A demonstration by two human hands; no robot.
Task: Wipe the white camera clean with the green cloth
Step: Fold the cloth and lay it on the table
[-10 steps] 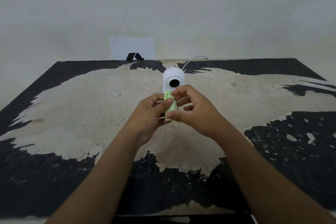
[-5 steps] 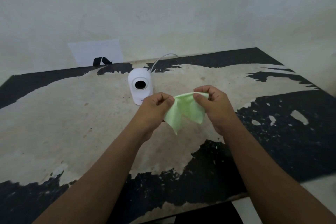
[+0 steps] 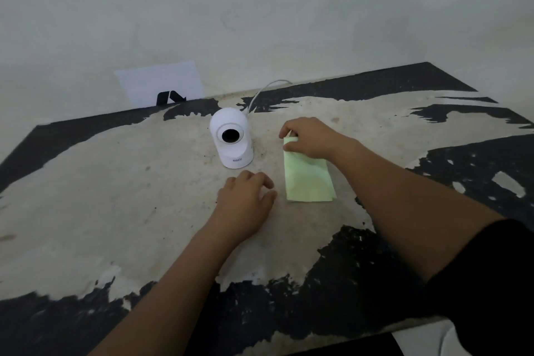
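The white camera [image 3: 233, 141] stands upright on the table, its dark round lens facing me. The green cloth [image 3: 307, 179] lies flat and folded on the table to the right of the camera. My right hand [image 3: 309, 137] rests on the cloth's far end, fingers pinching its top edge. My left hand [image 3: 244, 205] hovers just in front of the camera and left of the cloth, fingers loosely curled, holding nothing.
The worn table [image 3: 115, 196] has a pale middle and black patches near its edges. A white cable [image 3: 261, 91] runs from behind the camera over the back edge. A white paper with a black mark [image 3: 160, 84] leans on the wall.
Both hands held the cloth spread in the air; now the cloth lies on the table right of the camera. My left hand has let go and my right hand stays on its far end.
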